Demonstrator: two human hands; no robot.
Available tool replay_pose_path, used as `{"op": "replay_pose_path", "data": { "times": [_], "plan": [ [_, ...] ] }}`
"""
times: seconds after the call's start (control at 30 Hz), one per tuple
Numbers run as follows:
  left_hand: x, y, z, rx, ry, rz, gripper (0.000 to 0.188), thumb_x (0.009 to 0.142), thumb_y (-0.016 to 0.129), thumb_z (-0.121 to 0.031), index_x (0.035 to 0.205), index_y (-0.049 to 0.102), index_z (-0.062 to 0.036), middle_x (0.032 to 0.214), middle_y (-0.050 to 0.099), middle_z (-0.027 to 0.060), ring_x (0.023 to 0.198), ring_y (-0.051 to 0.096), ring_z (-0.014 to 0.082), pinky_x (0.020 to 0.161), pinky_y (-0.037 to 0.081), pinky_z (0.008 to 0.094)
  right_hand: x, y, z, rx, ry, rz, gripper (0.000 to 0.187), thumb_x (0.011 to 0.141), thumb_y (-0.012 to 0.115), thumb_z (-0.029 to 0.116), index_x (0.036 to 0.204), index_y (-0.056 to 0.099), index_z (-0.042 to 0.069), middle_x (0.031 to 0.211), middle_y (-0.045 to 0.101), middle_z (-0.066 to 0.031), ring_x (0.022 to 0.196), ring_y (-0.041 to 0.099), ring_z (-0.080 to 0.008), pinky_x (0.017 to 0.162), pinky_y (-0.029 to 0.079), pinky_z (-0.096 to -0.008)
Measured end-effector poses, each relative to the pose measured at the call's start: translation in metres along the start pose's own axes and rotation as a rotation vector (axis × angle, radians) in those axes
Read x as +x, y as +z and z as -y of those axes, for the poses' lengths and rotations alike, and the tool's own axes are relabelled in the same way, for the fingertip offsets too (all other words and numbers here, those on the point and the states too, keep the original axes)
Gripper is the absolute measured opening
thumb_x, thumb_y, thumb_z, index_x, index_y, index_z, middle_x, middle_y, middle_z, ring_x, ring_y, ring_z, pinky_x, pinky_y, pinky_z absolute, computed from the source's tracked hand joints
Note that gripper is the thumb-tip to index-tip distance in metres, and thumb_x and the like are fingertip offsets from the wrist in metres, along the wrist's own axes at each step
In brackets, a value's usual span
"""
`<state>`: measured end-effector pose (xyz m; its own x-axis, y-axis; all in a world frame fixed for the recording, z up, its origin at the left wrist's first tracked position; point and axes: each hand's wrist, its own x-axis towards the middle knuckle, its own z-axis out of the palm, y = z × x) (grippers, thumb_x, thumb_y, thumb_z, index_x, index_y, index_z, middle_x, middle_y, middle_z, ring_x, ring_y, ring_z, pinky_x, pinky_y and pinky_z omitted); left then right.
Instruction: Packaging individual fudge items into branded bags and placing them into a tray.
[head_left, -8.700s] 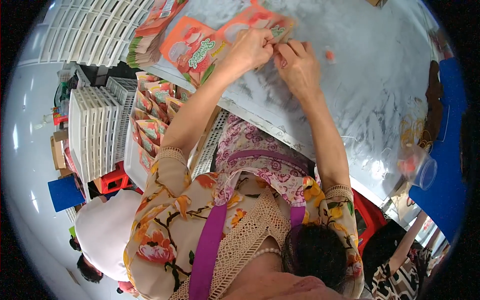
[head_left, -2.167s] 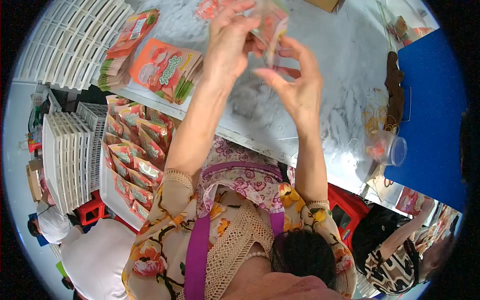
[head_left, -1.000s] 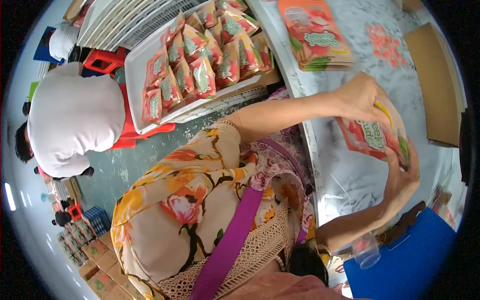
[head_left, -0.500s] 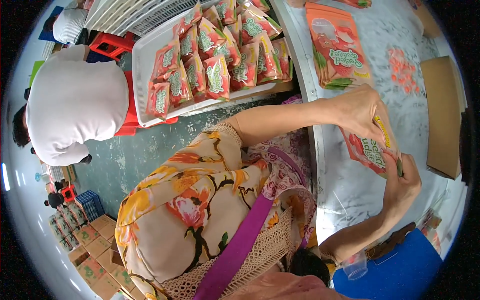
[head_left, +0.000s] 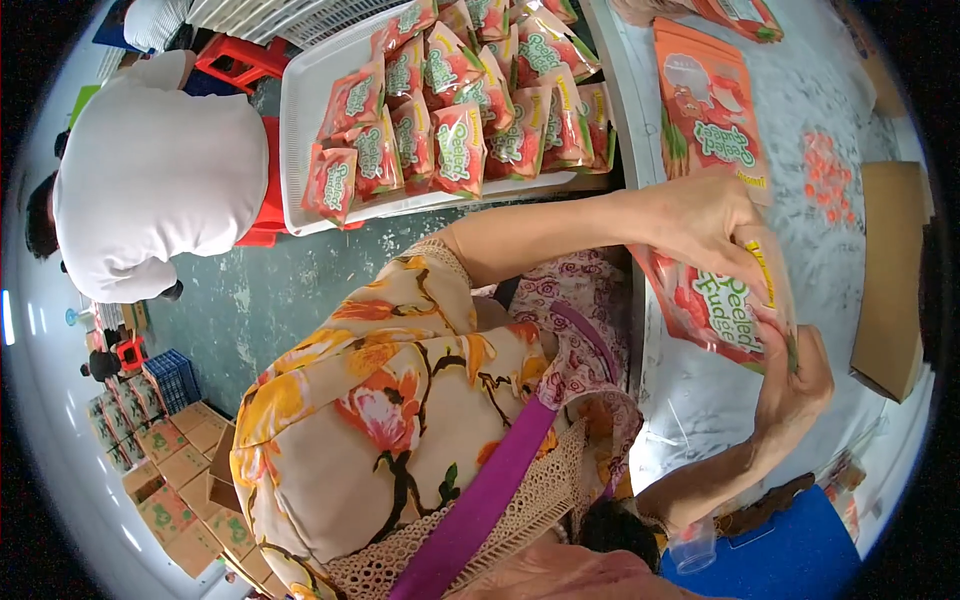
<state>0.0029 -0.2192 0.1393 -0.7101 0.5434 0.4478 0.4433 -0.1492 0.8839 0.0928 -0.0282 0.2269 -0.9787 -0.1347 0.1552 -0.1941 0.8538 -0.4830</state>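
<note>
A red-and-pink candy pouch [head_left: 722, 312] with green-white lettering is held over the pale tabletop, its face partly in view. My left hand [head_left: 712, 222] reaches in from the left and is closed on the pouch's upper edge beside a yellow strip. Lower down, my right hand [head_left: 796, 372] pinches the other end of the same edge between thumb and fingers. Part of the pouch is hidden by my fingers. Just beyond my left hand lies a flat stack of similar orange-red pouches [head_left: 705, 105].
Several filled pouches stand in a white tray [head_left: 305, 100] at the left. Small red-orange pieces [head_left: 828, 180] lie on the table [head_left: 700, 400] near a cardboard box [head_left: 890, 280]. A blue surface [head_left: 780, 550] and clear cup [head_left: 693, 545] are close by. A person in white [head_left: 160, 180] sits behind.
The view has shifted, so the tray and stack appear further right. The pouch has come closer to the table's near edge and shows more of its face. Both hands keep their grip.
</note>
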Motion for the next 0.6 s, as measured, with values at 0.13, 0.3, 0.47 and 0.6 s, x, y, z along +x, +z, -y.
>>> {"op": "replay_pose_path", "data": {
  "times": [0.13, 0.3, 0.47, 0.6],
  "plan": [
    [-0.011, -0.019, 0.001, 0.249, 0.131, -0.067, 0.013, 0.08, 0.072, -0.032, 0.085, 0.076, -0.021, 0.056, 0.057, 0.0046, 0.047, 0.05, 0.0147, 0.045, 0.038, 0.0305, 0.004, 0.01, 0.004, 0.074, -0.143, 0.006, 0.02, 0.076, 0.076, 0.011, 0.08, 0.063, -0.002, 0.065, 0.049, -0.0082, 0.058, 0.043, -0.0176, 0.054, 0.038, -0.0292],
    [-0.034, -0.043, -0.026, 0.169, -0.041, -0.098, 0.011, 0.08, 0.074, -0.018, 0.086, 0.075, -0.0091, 0.068, 0.063, 0.0054, 0.05, 0.058, 0.0124, 0.043, 0.042, 0.0272, 0.008, 0.029, 0.013, 0.065, -0.13, -0.039, 0.03, 0.071, 0.079, 0.02, 0.071, 0.058, -0.002, 0.061, 0.045, -0.0102, 0.053, 0.042, -0.0234, 0.048, 0.035, -0.0321],
    [-0.056, -0.085, -0.048, 0.058, -0.271, -0.16, 0.02, 0.077, 0.077, -0.013, 0.091, 0.072, -0.0003, 0.081, 0.066, 0.0099, 0.061, 0.063, 0.0145, 0.048, 0.048, 0.0235, 0.037, 0.056, 0.041, 0.323, -0.298, -0.041, 0.035, 0.072, 0.078, 0.022, 0.068, 0.052, -0.002, 0.061, 0.043, -0.0116, 0.052, 0.041, -0.026, 0.047, 0.034, -0.0345],
    [-0.078, -0.098, -0.063, 0.901, 0.111, -0.627, 0.091, 0.057, 0.086, -0.041, 0.13, 0.05, -0.0019, 0.12, 0.055, 0.0178, 0.111, 0.052, 0.0305, 0.09, 0.044, 0.0437, 0.063, 0.077, 0.061, 0.636, -0.068, -0.066, 0.021, 0.082, 0.075, 0.016, 0.087, 0.068, -0.003, 0.073, 0.066, -0.0055, 0.06, 0.062, -0.0113, 0.051, 0.047, -0.0247]
  ]
}}
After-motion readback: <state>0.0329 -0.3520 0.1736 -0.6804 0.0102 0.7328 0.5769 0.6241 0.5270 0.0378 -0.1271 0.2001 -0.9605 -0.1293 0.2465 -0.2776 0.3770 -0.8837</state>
